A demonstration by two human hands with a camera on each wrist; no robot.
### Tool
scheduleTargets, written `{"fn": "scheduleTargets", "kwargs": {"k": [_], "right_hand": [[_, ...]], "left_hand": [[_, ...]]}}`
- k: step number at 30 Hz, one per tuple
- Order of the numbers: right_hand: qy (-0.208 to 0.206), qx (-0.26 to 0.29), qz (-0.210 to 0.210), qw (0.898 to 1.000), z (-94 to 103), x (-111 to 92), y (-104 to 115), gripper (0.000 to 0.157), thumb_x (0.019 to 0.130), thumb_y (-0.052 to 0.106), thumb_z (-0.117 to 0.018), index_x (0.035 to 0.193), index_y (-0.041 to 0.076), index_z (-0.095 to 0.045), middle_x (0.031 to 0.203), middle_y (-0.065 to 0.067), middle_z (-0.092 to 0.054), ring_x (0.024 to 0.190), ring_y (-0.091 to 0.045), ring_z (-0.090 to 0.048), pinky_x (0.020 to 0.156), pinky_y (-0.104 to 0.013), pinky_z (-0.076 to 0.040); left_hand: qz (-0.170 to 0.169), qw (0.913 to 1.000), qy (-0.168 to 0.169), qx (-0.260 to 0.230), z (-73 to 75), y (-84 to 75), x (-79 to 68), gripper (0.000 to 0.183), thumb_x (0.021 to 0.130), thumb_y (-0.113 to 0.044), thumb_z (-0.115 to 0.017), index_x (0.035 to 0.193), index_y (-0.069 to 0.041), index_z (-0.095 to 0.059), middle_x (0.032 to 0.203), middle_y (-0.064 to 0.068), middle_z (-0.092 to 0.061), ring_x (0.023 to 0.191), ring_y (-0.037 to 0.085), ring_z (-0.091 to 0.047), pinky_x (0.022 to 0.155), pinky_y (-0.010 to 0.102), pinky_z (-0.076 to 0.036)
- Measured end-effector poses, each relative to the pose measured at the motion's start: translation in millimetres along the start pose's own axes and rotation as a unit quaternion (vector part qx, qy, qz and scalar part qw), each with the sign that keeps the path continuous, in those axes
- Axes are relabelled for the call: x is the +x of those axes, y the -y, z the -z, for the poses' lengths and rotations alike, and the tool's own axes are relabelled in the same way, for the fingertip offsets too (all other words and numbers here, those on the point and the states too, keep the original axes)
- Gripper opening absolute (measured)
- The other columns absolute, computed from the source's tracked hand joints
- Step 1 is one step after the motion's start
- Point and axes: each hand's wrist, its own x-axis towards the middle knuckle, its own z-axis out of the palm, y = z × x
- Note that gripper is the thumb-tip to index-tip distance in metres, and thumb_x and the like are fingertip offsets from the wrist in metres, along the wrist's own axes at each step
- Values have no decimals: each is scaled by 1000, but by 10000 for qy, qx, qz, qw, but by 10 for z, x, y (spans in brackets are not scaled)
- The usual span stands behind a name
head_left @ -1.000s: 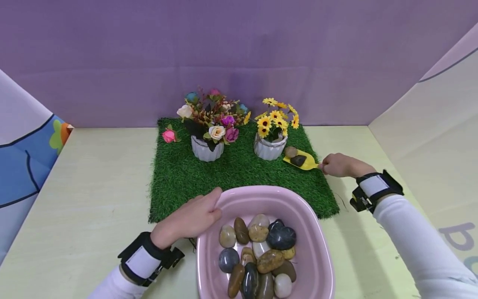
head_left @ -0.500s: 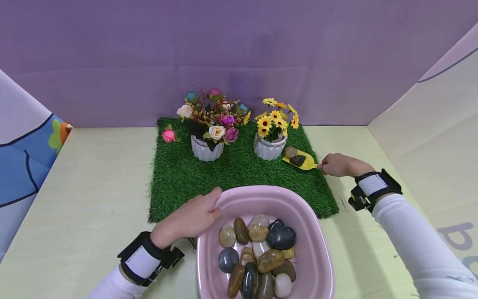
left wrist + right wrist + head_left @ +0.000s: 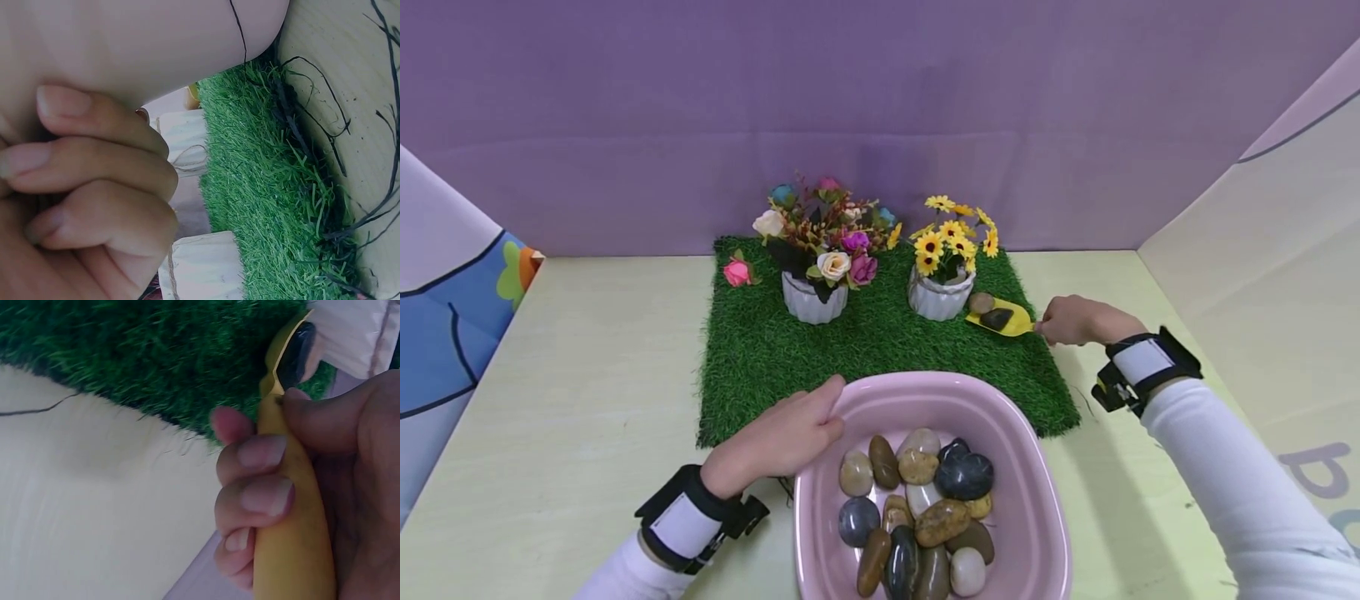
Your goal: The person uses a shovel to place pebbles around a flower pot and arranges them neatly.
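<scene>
My right hand [image 3: 1077, 320] grips the handle of a yellow toy shovel [image 3: 1018, 320]. Two stones sit in its scoop: a dark one [image 3: 996, 318] and a light brown one [image 3: 981, 302]. The scoop's front edge is beside the white pot [image 3: 940, 298] of yellow daisy-like flowers; whether they touch cannot be told. In the right wrist view, fingers [image 3: 259, 494] and thumb wrap the handle [image 3: 290, 512]. My left hand [image 3: 786, 433] holds the near-left rim of a pink basin [image 3: 925, 382], fingers curled in the left wrist view. Several smooth stones [image 3: 943, 522] lie in the basin.
A green artificial-grass mat [image 3: 865, 350] lies behind the basin on the pale table [image 3: 617, 375]. Another white pot [image 3: 812, 302] with mixed flowers stands on it, a pink rose [image 3: 737, 272] beside it. A purple backdrop [image 3: 880, 125] closes the rear.
My right hand and the shovel with its two stones have shifted slightly leftward and away from me, the wrist a little raised. The left hand and basin show almost no movement.
</scene>
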Motion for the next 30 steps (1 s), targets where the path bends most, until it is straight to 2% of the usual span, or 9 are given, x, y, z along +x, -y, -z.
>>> {"fn": "scheduleTargets", "kwargs": {"k": [4,7,10,24,30], "right_hand": [[129,151,-123,9997,35,-29,53,42,100,24,-40,100,-6,-69,75,-11,-62,56,-15,-46,54,-28,-40],[237,278,-204,9991,64,-53,85,41,99,24,-40,99,-5,-69,61,-1,-49,47,-10,-35,49,-25,-34],[307,328,-258,9987,97,-72,119,42,98,22,-39,98,-5,-71,53,4,-40,44,-8,-31,47,-23,-31],[486,260,-367,9978,224,-150,184,39,90,19,-40,91,-2,-73,49,6,-40,43,-8,-32,47,-22,-32],[492,258,-391,9977,303,-170,234,33,84,15,-42,72,5,-70,47,7,-41,42,-8,-33,44,-21,-29]], "left_hand": [[-2,10000,-17,-9,-6,2,-3,8,97,-7,-41,104,-5,-43,81,15,-62,46,9,-64,38,27,-56],[18,10000,-29,-8,-9,5,-5,6,97,-7,-41,103,-5,-43,80,15,-61,46,9,-64,38,27,-55],[20,10000,-28,-2,-11,4,-5,6,97,-7,-41,103,-5,-43,80,15,-61,46,9,-64,38,27,-55],[21,10000,-13,81,-22,-5,3,6,97,-7,-42,103,-5,-43,80,14,-62,46,9,-63,38,27,-55],[8,10000,-20,87,-28,-1,4,5,97,-7,-42,102,-5,-42,80,14,-61,47,9,-63,38,27,-55]]}}
